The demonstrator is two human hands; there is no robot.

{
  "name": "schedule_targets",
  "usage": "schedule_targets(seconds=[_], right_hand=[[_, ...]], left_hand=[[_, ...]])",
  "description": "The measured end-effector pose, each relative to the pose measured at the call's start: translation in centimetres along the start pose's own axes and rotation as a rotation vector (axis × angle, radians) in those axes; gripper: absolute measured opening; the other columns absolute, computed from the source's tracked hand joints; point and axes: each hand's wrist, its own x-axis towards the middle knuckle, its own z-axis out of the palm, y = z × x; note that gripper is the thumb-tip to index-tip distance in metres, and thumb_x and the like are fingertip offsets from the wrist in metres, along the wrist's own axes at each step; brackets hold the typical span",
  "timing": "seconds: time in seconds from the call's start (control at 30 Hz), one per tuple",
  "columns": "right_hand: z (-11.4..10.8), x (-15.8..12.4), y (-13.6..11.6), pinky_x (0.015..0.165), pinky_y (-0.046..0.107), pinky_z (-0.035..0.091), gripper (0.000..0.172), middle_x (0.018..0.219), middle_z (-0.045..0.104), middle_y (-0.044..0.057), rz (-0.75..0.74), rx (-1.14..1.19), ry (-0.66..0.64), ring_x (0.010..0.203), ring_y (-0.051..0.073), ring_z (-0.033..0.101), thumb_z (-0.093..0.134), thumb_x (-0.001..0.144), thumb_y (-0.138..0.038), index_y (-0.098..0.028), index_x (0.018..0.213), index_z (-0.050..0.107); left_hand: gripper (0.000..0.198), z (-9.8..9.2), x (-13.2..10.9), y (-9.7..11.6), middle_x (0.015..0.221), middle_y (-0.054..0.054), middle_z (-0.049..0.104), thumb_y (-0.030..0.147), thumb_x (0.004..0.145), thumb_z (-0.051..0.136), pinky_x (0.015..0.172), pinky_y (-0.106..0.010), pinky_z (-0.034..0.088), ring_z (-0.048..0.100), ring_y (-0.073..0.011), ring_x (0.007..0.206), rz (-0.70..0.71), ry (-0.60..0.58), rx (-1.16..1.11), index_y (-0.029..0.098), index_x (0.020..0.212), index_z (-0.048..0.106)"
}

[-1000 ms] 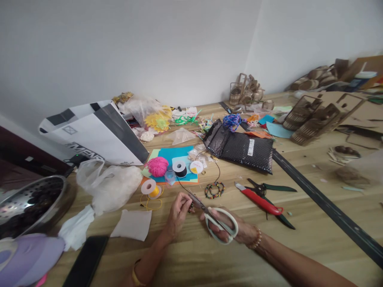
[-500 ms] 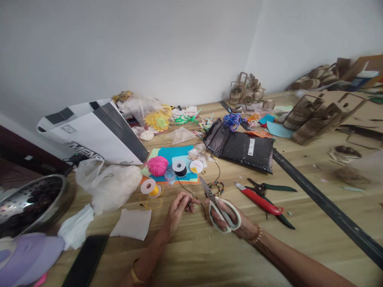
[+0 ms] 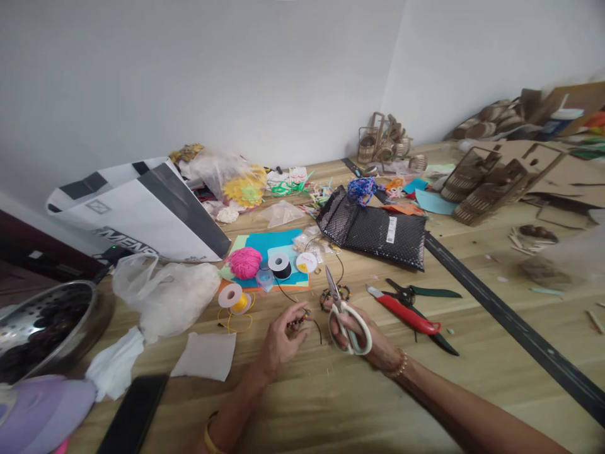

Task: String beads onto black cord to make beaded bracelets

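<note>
Phone (image 3: 132, 413), dark and flat, lies on the wooden table (image 3: 321, 416) at the lower left of the frame, beside a purple object (image 3: 51, 407) cut off by the edge. Just above are a crumpled white tissue (image 3: 116, 366) and a pale square cloth (image 3: 204, 357).

At lower centre, the left hand (image 3: 283, 340) pinches a small dark beaded piece (image 3: 297, 321) in its fingers, partly hidden by them. A short length of black cord (image 3: 318, 329) sticks out to its right. The right hand (image 3: 378, 347) grips white-handled scissors (image 3: 350, 329), fingers through the loops, blades pointing up the frame and apart from the beaded piece. Behind the blades lies a multicoloured beaded ring (image 3: 344, 293). Right of centre, a red-handled blade (image 3: 409, 315) rests across green-handled pruners (image 3: 435, 292).

Farther up, left of centre, come a yellow thread spool (image 3: 235, 297), a black cord spool (image 3: 280, 266) and pink yarn (image 3: 244, 262), the latter two on blue sheets (image 3: 265, 241). A black padded mailer (image 3: 378, 233) lies right of these.

Near the top, small woven baskets (image 3: 385, 146) stand against the grey wall (image 3: 265, 75).
</note>
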Motion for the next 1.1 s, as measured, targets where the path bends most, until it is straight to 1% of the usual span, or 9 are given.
schedule_targets(seconds=[0.13, 0.23, 0.33, 0.47, 0.57, 0.77, 0.87, 1.0, 1.1], right_hand=[[0.1, 0.1, -0.3, 0.047, 0.02, 0.045, 0.053, 0.071, 0.062, 0.0, 0.022, -0.043, 0.053, 0.05, 0.008, 0.054, 0.081, 0.069, -0.035, -0.015, 0.113, 0.058], [0.2, 0.2, -0.4, 0.052, 0.022, 0.048, 0.053, 0.074, 0.062, -0.001, 0.018, -0.079, 0.092, 0.057, 0.01, 0.056, 0.082, 0.067, -0.033, -0.017, 0.112, 0.058], [0.3, 0.3, -0.5, 0.055, 0.023, 0.049, 0.054, 0.08, 0.064, 0.001, -0.036, -0.173, 0.109, 0.062, 0.011, 0.057, 0.082, 0.066, -0.033, -0.019, 0.113, 0.059], [0.8, 0.4, -0.3, 0.06, 0.025, 0.049, 0.053, 0.087, 0.067, 0.003, -0.131, -0.324, 0.133, 0.071, 0.015, 0.06, 0.081, 0.066, -0.032, -0.02, 0.113, 0.06], [1.2, 0.4, -0.1, 0.068, 0.028, 0.051, 0.053, 0.086, 0.066, 0.002, -0.13, -0.377, 0.137, 0.079, 0.017, 0.062, 0.083, 0.063, -0.031, -0.02, 0.11, 0.061], [1.7, 0.4, 0.2, 0.06, 0.025, 0.048, 0.052, 0.073, 0.064, -0.002, -0.051, -0.404, 0.066, 0.067, 0.014, 0.061, 0.084, 0.061, -0.028, -0.019, 0.105, 0.059], [2.0, 0.6, -0.1, 0.056, 0.022, 0.046, 0.05, 0.069, 0.062, -0.003, -0.03, -0.389, 0.033, 0.061, 0.012, 0.059, 0.085, 0.06, -0.025, -0.019, 0.102, 0.059], [2.5, 1.2, -0.9, 0.052, 0.022, 0.047, 0.049, 0.072, 0.062, -0.003, -0.024, -0.322, 0.008, 0.059, 0.012, 0.059, 0.085, 0.061, -0.027, -0.02, 0.102, 0.059], [2.7, 1.6, -1.3, 0.052, 0.023, 0.047, 0.047, 0.075, 0.062, -0.002, 0.015, -0.235, 0.006, 0.059, 0.012, 0.061, 0.084, 0.063, -0.03, -0.02, 0.102, 0.06]], left_hand=[[0.041, -0.6, -0.1, 0.5, 0.093, -0.009, 0.074, 0.015, 0.074, 0.06, 0.074, -0.029, 0.049, 0.067, -0.0201, 0.084, 0.044, 0.014, 0.024, 0.018, 0.115, 0.06], [0.039, -0.8, -0.3, 0.8, 0.096, -0.009, 0.073, 0.018, 0.08, 0.056, 0.079, -0.03, 0.047, 0.066, -0.0204, 0.092, 0.08, -0.048, -0.002, 0.017, 0.118, 0.056], [0.033, -0.7, -0.4, 1.1, 0.09, -0.008, 0.073, 0.024, 0.085, 0.054, 0.08, -0.031, 0.046, 0.066, -0.0196, 0.089, 0.051, -0.079, -0.031, 0.017, 0.117, 0.054], [0.019, -0.2, -0.4, 1.1, 0.085, -0.007, 0.072, 0.032, 0.085, 0.057, 0.073, -0.029, 0.045, 0.067, -0.0196, 0.083, -0.019, -0.114, -0.148, 0.017, 0.098, 0.055], [0.018, 0.1, -0.4, 1.2, 0.081, -0.006, 0.072, 0.035, 0.084, 0.059, 0.069, -0.028, 0.044, 0.066, -0.0188, 0.078, -0.044, -0.142, -0.23, 0.018, 0.085, 0.054], [0.027, 0.3, -0.6, 1.2, 0.071, -0.003, 0.068, 0.042, 0.084, 0.06, 0.066, -0.026, 0.044, 0.061, -0.0148, 0.067, -0.043, -0.165, -0.329, 0.017, 0.076, 0.055], [0.029, 0.2, -0.5, 1.1, 0.068, -0.002, 0.066, 0.045, 0.082, 0.061, 0.062, -0.025, 0.045, 0.059, -0.0138, 0.063, -0.066, -0.116, -0.4, 0.017, 0.075, 0.055], [0.027, -0.4, -0.1, 1.1, 0.078, -0.005, 0.07, 0.042, 0.082, 0.062, 0.073, -0.029, 0.048, 0.064, -0.017, 0.076, -0.068, 0.019, -0.412, 0.016, 0.077, 0.058], [0.026, -0.8, 0.3, 0.8, 0.074, -0.004, 0.069, 0.04, 0.081, 0.062, 0.074, -0.029, 0.049, 0.063, -0.017, 0.073, -0.079, 0.088, -0.389, 0.015, 0.073, 0.06]])
